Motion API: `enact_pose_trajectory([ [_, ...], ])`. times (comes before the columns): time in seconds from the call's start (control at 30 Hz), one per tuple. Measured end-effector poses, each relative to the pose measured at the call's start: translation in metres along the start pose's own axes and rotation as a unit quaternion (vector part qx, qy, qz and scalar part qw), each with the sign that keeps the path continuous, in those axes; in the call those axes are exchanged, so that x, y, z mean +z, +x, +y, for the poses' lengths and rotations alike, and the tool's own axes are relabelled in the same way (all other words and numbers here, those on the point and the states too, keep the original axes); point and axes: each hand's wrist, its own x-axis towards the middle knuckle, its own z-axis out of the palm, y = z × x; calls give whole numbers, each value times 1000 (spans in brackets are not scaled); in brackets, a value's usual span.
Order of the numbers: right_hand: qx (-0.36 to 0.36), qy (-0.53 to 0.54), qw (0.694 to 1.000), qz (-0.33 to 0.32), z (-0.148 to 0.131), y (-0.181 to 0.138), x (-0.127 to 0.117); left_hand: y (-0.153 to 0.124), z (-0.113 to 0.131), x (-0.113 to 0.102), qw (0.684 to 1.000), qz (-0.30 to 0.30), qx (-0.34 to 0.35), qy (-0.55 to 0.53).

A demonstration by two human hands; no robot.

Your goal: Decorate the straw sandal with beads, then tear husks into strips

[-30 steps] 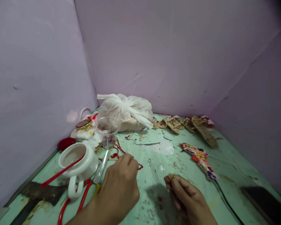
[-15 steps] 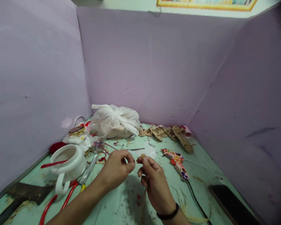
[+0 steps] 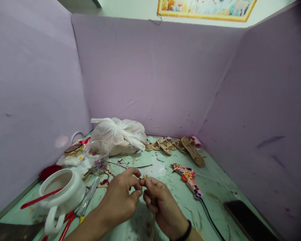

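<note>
Over the middle of the table, my right hand [image 3: 160, 204] pinches a small bundle of pale straw strands [image 3: 145, 176] between thumb and fingers. The bundle's tips poke up above the pinch, and some strands hang below the hand. My left hand [image 3: 122, 192] is close against it, fingers curled inward near the straw. A bit of red shows between the two hands, perhaps thread. What the left fingertips hold is too small to make out. To the right lies a hot glue gun [image 3: 189, 179] with a colourful patterned cover.
At left stand a white pot [image 3: 62, 190] with a red stick, scissors [image 3: 86, 199] and a clear cup [image 3: 99, 155]. Behind are a tied white plastic bag [image 3: 119, 135] and woven straw pieces shaped like sandals [image 3: 192, 150]. A dark phone [image 3: 248, 219] lies at right. Purple panels [image 3: 145, 77] enclose the table.
The view has tilted up slightly and shifted right. My left hand has come closer to the right, its fingers now almost touching the straw bundle. My right hand keeps its pinch.
</note>
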Motion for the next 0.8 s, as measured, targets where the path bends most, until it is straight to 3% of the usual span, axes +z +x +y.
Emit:
enact_pose_trajectory([
  [0.07, 1, -16, 1000, 5, 0, 1, -3, 0, 0, 1, 1000, -24, 6, -19],
  [0.27, -9, -97, 995, 24, -4, 1, -3, 7, -7, -3, 990, -67, -73, -99],
  [0.4, -30, -204, 977, 57, -2, 2, -5, 10, -10, -8, 994, -75, -76, 10],
  [0.5, -74, -304, 946, 88, 3, 5, -9, 10, -8, -10, 990, -57, -88, 89],
  [0.63, -129, -412, 899, 69, 6, 6, -11, 6, -5, -13, 989, -56, -50, 130],
  [0.8, -92, -452, 886, 45, 5, 2, -8, 3, -4, -18, 987, -94, 23, 127],
])
